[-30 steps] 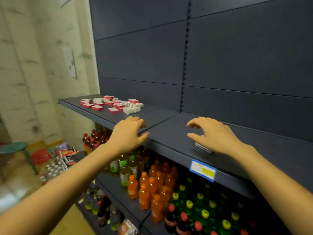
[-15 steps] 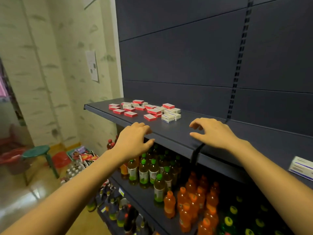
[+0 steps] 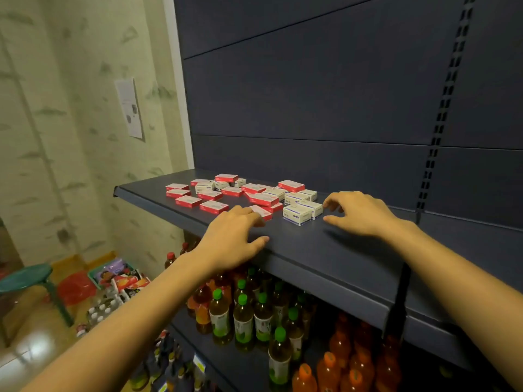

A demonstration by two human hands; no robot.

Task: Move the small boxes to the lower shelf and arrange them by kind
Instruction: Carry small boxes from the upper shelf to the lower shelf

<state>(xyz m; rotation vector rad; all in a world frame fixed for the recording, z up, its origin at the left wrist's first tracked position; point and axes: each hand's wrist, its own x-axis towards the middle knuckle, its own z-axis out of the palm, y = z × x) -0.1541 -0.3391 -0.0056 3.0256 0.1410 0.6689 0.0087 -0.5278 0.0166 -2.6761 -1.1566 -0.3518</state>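
Note:
Several small red-and-white boxes (image 3: 213, 206) and white boxes with blue print (image 3: 296, 215) lie scattered on a dark grey shelf (image 3: 311, 250). My left hand (image 3: 232, 239) hovers at the shelf's front edge, fingers spread, its fingertips over a red box (image 3: 263, 212). My right hand (image 3: 359, 212) is open just right of the nearest white boxes, fingertips close to them. Neither hand holds anything.
Below this shelf a lower shelf (image 3: 240, 366) carries bottles with green caps (image 3: 243, 318) and orange bottles (image 3: 328, 372). A green stool (image 3: 28, 281), snack packets (image 3: 121, 278) and bottles stand on the floor at left. A papered wall (image 3: 85, 137) rises at left.
The view has swung left and closer to the boxes. Both hands have moved along the shelf up to the pile, the left reaching the nearest red box, the right reaching the white ones.

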